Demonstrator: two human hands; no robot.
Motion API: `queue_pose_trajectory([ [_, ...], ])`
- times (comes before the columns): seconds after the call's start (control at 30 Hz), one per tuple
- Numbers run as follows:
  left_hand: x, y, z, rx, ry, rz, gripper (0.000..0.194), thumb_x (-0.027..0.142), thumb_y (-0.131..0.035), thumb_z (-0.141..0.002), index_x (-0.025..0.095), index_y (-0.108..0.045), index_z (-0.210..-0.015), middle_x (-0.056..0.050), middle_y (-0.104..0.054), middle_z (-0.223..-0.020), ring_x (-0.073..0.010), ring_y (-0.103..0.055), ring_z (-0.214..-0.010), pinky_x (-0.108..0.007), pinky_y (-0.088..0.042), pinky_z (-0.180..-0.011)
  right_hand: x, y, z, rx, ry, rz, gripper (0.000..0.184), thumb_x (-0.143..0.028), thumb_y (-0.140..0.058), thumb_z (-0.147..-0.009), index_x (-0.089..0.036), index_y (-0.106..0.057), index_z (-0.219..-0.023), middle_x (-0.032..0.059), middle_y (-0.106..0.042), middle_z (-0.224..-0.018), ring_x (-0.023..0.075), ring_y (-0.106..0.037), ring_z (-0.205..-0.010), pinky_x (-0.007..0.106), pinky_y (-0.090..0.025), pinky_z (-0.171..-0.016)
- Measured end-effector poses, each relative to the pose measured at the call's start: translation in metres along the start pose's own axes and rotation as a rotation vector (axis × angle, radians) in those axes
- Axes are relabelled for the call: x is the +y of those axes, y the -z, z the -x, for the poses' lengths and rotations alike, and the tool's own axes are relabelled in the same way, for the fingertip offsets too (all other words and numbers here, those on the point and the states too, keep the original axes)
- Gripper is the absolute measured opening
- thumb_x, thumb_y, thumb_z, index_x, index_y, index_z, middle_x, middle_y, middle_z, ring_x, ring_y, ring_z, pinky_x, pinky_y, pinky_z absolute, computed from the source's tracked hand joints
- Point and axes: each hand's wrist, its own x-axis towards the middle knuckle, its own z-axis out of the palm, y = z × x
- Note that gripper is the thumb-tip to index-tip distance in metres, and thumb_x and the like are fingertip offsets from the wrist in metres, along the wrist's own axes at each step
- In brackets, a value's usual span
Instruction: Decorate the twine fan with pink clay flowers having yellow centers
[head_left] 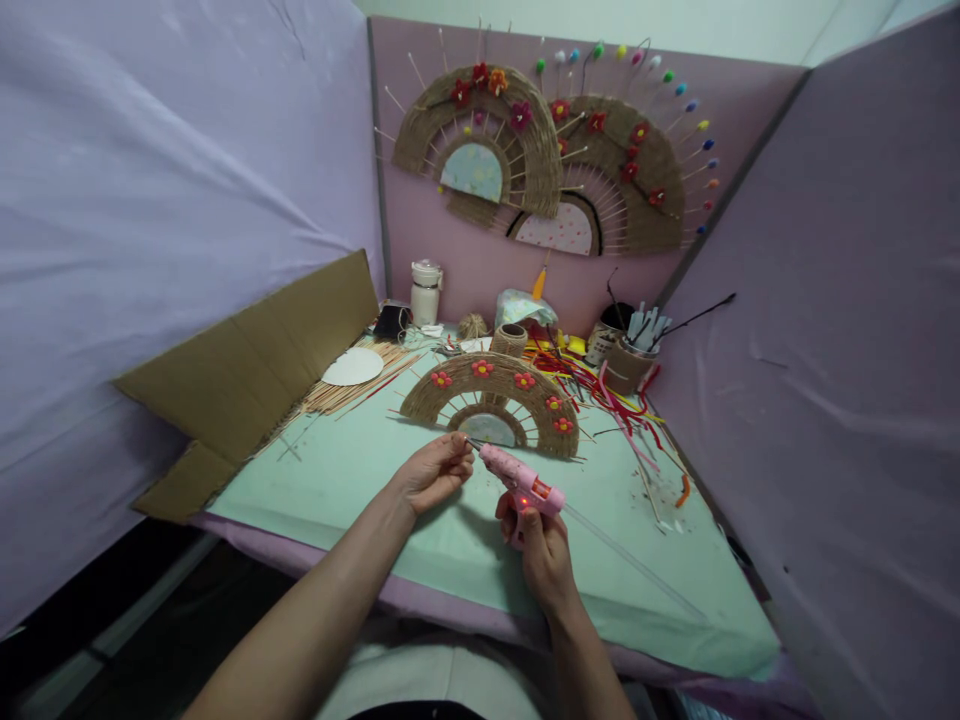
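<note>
My right hand (547, 562) is wrapped round the handle of a pink hot glue gun (521, 478), which has a small orange light lit on it. A long clear glue stick (634, 562) runs out of its back end. The gun's nozzle points left, at the fingertips of my left hand (439, 472). Those fingers are pinched together, and whatever they hold is too small to make out. Just beyond both hands lies a half-round twine-wrapped fan (491, 372) with red flowers along its band and a pale half-disc at its base.
Cardboard (255, 350) stands along the left edge, near thin sticks (330, 398) and a white oval (352, 366). A twine-covered pot (630, 365) and coloured pipe cleaners (600, 385) are at the back right. Two finished fans hang on the back panel (442, 270).
</note>
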Motion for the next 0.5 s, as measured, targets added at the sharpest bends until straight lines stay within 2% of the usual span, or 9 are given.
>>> queue_pose_trajectory([
  [0.3,0.0005,0.0009,0.0001,-0.018,0.009,-0.001,0.037,0.016,-0.090,-0.054,0.010,-0.056,-0.065,0.006,-0.041,-0.058,-0.0024,-0.034,-0.051,-0.013,-0.029,-0.043,-0.0011,-0.0012,-0.0006,0.015,-0.011,-0.020,0.060,-0.072,-0.041,-0.086,-0.017,-0.061,-0.075,-0.0002,-0.051,-0.057,0.0124,-0.044,-0.051,0.025,-0.032,-0.048],
  [0.5,0.0005,0.0016,-0.0002,-0.012,0.002,-0.012,0.034,0.016,-0.088,-0.058,0.010,-0.056,-0.065,0.006,-0.040,-0.058,-0.0023,-0.034,-0.050,-0.013,-0.029,-0.042,-0.0016,-0.0006,-0.0008,0.004,-0.005,-0.001,0.062,-0.073,-0.039,-0.086,-0.017,-0.061,-0.075,0.0000,-0.051,-0.057,0.0126,-0.044,-0.051,0.026,-0.032,-0.049],
])
